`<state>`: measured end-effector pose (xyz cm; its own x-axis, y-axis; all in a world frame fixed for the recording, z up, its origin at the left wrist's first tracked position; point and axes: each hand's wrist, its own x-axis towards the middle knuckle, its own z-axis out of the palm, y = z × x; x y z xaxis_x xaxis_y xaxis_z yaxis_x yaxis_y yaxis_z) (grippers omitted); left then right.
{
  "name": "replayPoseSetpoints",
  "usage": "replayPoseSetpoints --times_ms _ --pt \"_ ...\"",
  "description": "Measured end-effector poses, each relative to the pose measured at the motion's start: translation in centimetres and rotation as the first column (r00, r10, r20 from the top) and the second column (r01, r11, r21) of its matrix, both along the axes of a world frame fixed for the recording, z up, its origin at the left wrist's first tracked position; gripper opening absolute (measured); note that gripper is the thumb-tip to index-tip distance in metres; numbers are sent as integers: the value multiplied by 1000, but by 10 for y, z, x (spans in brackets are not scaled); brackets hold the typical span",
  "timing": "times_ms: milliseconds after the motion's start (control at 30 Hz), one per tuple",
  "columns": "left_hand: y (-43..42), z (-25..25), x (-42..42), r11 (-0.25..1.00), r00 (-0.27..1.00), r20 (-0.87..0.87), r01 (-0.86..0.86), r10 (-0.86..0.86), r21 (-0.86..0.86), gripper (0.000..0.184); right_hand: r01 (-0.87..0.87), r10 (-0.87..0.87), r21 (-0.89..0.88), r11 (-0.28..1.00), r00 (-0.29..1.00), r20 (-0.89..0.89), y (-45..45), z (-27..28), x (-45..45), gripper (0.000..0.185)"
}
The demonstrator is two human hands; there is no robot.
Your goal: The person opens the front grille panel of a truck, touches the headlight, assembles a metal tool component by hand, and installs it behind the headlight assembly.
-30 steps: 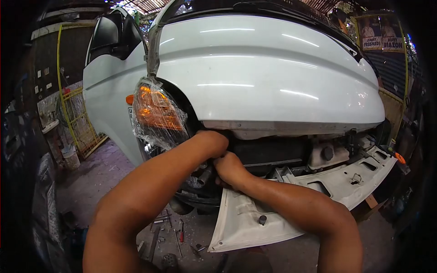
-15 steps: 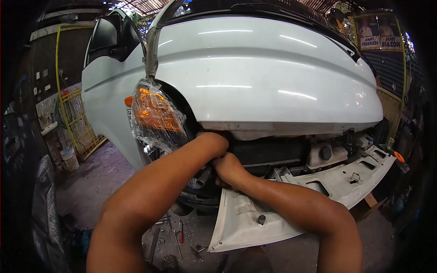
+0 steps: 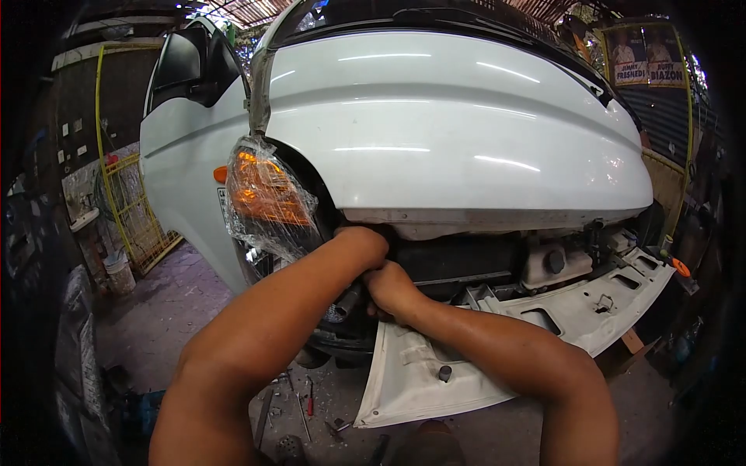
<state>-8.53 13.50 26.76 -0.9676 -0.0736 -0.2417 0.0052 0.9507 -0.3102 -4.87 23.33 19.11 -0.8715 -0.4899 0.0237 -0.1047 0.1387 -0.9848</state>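
My left hand (image 3: 367,242) reaches into the dark gap under the front edge of a white vehicle's hood (image 3: 466,147); its fingers are hidden inside. Just below, close against the left wrist, my right hand (image 3: 390,290) is closed with curled fingers, and what it grips cannot be made out. A dark tube-like part (image 3: 347,304) shows beside the right hand. To the left sits a headlight (image 3: 268,194) with an amber lens, wrapped in clear plastic film. Under my right forearm lies a detached white panel (image 3: 416,392) with several cut-outs.
A whitish plastic tank (image 3: 536,272) with a black cap sits in the front opening. An orange-handled tool (image 3: 680,267) is at the panel's far right end. A red-handled screwdriver (image 3: 310,405) and other tools lie on the floor. A bucket (image 3: 120,273) stands at left.
My left forearm and elbow have shifted very slightly. Both hands stay at the same spot, and the vehicle and panel look unchanged.
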Motion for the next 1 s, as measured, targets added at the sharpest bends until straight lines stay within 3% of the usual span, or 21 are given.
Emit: replayPoseSetpoints --times_ms 433,800,1000 --pt "2 4 -6 1000 996 84 -16 17 -14 43 -4 3 38 999 1000 28 -3 -3 -4 30" --pt "3 1 0 997 996 -80 -44 49 65 43 -26 26 48 998 1000 2 0 -3 -4 34" --pt "9 9 7 991 994 -58 -86 92 102 45 -37 36 29 999 999 7 -2 -9 -9 35"
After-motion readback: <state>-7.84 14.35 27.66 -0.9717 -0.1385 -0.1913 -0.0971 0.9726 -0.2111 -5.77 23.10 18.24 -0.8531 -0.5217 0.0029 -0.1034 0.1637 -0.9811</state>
